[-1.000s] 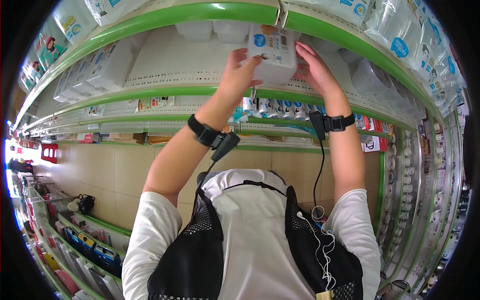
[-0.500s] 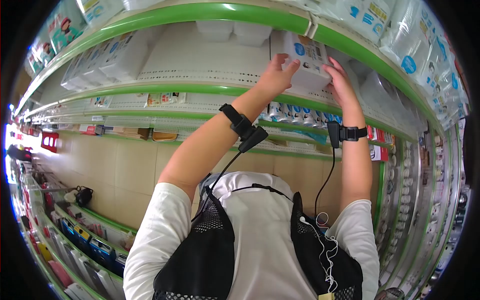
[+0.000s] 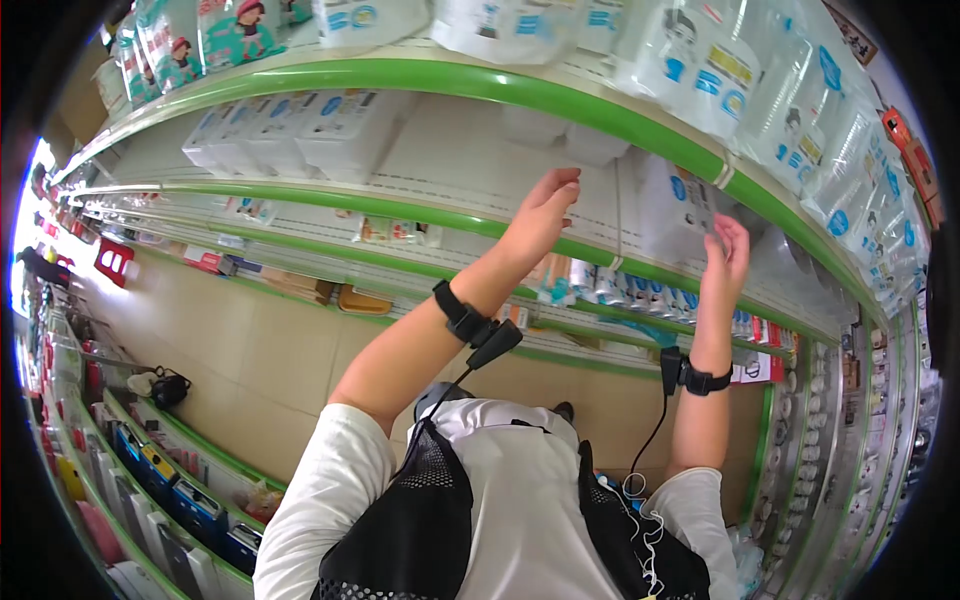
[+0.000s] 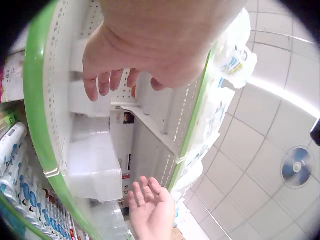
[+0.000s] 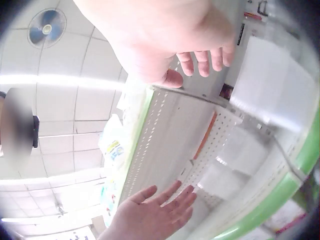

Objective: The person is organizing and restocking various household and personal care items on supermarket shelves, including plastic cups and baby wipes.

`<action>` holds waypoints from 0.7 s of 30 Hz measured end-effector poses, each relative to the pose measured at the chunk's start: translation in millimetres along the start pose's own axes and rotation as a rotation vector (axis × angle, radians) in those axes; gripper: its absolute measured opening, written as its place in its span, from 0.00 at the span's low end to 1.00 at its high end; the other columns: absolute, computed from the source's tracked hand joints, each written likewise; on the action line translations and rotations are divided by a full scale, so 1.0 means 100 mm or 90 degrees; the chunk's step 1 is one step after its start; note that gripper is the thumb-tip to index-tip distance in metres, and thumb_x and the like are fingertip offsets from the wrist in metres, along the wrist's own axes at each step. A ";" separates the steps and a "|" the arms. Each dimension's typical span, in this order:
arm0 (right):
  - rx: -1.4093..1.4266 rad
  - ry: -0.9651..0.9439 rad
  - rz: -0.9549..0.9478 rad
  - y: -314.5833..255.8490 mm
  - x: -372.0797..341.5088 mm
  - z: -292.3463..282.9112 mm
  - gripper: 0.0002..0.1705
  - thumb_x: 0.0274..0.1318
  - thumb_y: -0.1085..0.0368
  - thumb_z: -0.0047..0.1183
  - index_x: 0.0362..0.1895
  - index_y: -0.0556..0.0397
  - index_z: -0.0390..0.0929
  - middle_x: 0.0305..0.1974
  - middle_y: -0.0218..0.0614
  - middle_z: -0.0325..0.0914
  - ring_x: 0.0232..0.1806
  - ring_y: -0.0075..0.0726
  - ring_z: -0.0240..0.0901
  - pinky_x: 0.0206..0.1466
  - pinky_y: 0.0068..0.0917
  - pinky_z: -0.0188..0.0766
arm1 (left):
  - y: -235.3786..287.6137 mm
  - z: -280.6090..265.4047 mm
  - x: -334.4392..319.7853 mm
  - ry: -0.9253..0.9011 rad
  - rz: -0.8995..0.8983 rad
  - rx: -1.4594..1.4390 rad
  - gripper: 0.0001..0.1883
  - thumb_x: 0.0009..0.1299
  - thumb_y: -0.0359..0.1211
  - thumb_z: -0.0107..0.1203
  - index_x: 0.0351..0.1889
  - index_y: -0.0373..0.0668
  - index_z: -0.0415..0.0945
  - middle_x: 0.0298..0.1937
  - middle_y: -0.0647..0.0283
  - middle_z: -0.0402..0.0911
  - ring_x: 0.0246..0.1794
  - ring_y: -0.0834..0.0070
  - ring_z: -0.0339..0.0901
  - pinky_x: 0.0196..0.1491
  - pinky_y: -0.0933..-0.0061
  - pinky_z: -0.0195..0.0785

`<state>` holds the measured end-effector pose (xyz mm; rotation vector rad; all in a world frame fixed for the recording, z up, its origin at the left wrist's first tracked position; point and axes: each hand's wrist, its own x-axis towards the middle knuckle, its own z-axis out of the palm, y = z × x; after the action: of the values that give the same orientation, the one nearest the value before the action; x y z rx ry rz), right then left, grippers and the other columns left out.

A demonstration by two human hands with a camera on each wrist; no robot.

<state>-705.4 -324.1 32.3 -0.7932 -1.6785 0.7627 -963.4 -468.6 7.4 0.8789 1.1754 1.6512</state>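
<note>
A pack of translucent plastic containers [image 3: 668, 215] with a printed label stands on the middle shelf, toward its right part. My left hand [image 3: 540, 220] hovers to the left of the pack, apart from it, its fingers loosely bent and holding nothing. Just right of the pack is my right hand [image 3: 728, 255], fingers extended close to its side. In the left wrist view, the same pack [image 4: 95, 162] sits near the shelf's green edge, with the right hand [image 4: 150, 210] beside it. The right wrist view has the pack [image 5: 275, 85] beyond the right hand's fingertips [image 5: 202, 67].
Several similar labelled packs [image 3: 345, 130] line the left of this shelf, and more containers [image 3: 595, 143] sit at its back. A green-edged shelf [image 3: 440, 78] overhead carries bagged goods [image 3: 700, 60]. Below are shelves with small packages [image 3: 620, 287]. Opposite stands another goods rack [image 3: 160, 470].
Both hands were at the pack's sides as it was set farther right on the shelf. The left hand has since come away from it. The head view has turned leftward.
</note>
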 end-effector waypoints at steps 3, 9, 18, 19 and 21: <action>0.071 -0.091 0.034 -0.38 -0.40 0.51 0.19 0.64 0.69 0.52 0.59 0.56 0.73 0.61 0.40 0.74 0.65 0.41 0.69 0.67 0.34 0.66 | 0.23 -0.52 -0.28 0.061 0.029 -0.021 0.24 0.80 0.41 0.45 0.71 0.44 0.68 0.69 0.62 0.72 0.67 0.69 0.70 0.65 0.64 0.65; 0.281 -0.262 0.294 -1.10 -0.86 1.47 0.23 0.65 0.70 0.51 0.64 0.52 0.69 0.62 0.38 0.71 0.59 0.32 0.73 0.60 0.30 0.72 | 0.61 -1.35 -0.64 0.179 0.061 -0.016 0.19 0.78 0.37 0.46 0.65 0.44 0.72 0.66 0.64 0.73 0.65 0.71 0.72 0.63 0.66 0.67; 0.359 -0.433 0.370 -1.40 -1.10 2.31 0.25 0.69 0.64 0.51 0.67 0.51 0.65 0.64 0.40 0.68 0.60 0.38 0.72 0.60 0.38 0.76 | 0.93 -2.16 -1.20 0.407 0.129 -0.017 0.25 0.75 0.35 0.48 0.71 0.45 0.67 0.73 0.59 0.66 0.69 0.67 0.67 0.65 0.63 0.64; 0.358 -0.430 0.361 -1.38 -1.11 2.42 0.25 0.70 0.63 0.51 0.68 0.52 0.65 0.64 0.40 0.68 0.61 0.39 0.72 0.60 0.38 0.76 | 0.91 -2.26 -1.22 0.418 0.133 -0.018 0.27 0.75 0.36 0.48 0.74 0.46 0.65 0.74 0.57 0.64 0.71 0.66 0.65 0.67 0.62 0.63; 0.369 -0.429 0.335 -1.37 -1.07 2.69 0.27 0.71 0.61 0.52 0.70 0.50 0.64 0.65 0.43 0.68 0.61 0.40 0.72 0.60 0.39 0.76 | 0.94 -2.46 -1.17 0.423 0.155 -0.010 0.27 0.75 0.35 0.48 0.73 0.46 0.65 0.74 0.57 0.63 0.70 0.67 0.64 0.66 0.62 0.63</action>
<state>-962.0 -515.3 26.5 -0.5851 -1.6689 1.9506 -1169.4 -669.6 18.6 0.4753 1.5304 2.2454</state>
